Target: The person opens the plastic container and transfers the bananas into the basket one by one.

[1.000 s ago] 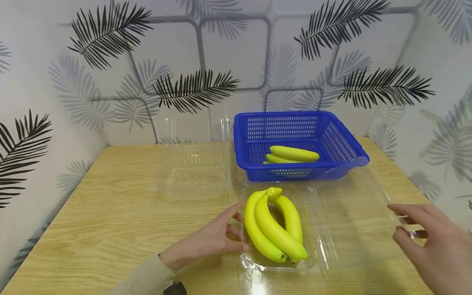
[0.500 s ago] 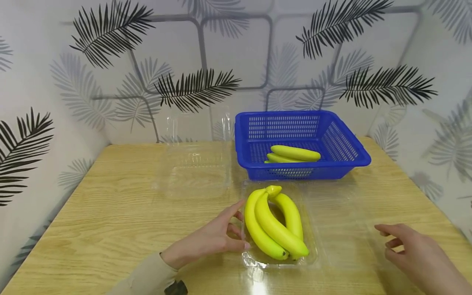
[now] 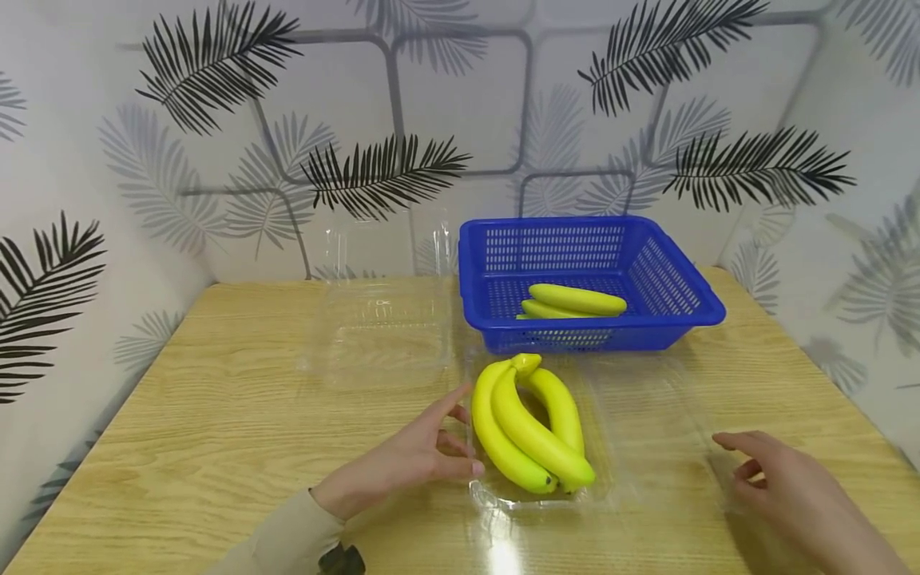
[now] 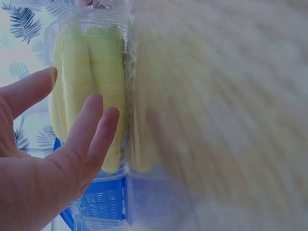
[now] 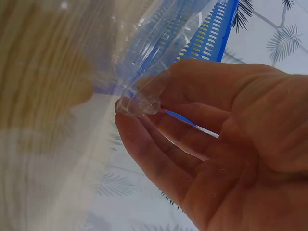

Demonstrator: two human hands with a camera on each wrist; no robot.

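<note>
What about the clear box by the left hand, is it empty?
No, the head view shows yellow bananas lying in the clear box beside the left hand.

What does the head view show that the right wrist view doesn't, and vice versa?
Head only: left hand, open clear plastic clamshell at back left, and a sharp view of the curved yellow bananas between the hands.

Right wrist only: palm side of the right hand, with a clear plastic corner at its fingertips.

Both: right hand, blue slotted plastic basket, wood-grain table, leaf-print wall.
</note>
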